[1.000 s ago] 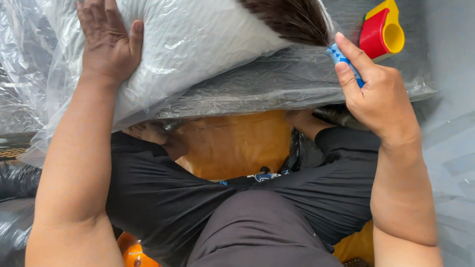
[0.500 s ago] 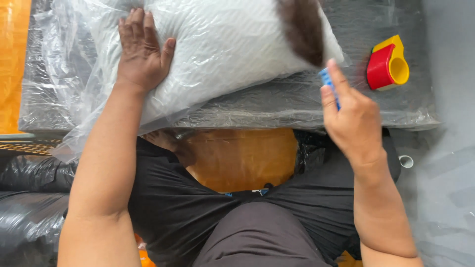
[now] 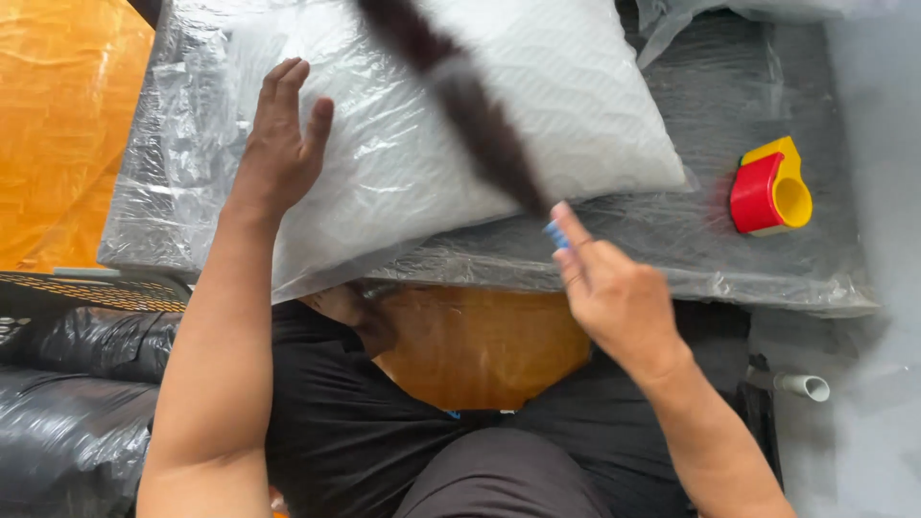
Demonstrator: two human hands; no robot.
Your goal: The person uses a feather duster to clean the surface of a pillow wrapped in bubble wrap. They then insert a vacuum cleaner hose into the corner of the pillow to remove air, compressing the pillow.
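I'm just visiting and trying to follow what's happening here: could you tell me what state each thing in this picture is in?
White pillow: lying flat, sealed in clear plastic wrap.
Brush: blurred mid-swing over the pillow, blue handle gripped.
Right hand: closed on the brush handle.
Left hand: open, palm pressed flat on the pillow.
Tape dispenser: red and yellow, resting untouched on the table.
Table: covered by a plastic sheet.

The person's two forearms are bare to above the elbow, with no sleeves, watch or rings showing on the left hand [image 3: 278, 153] or right hand [image 3: 614, 293], and dark charcoal-black trousers [image 3: 345, 422] cover the lap below.
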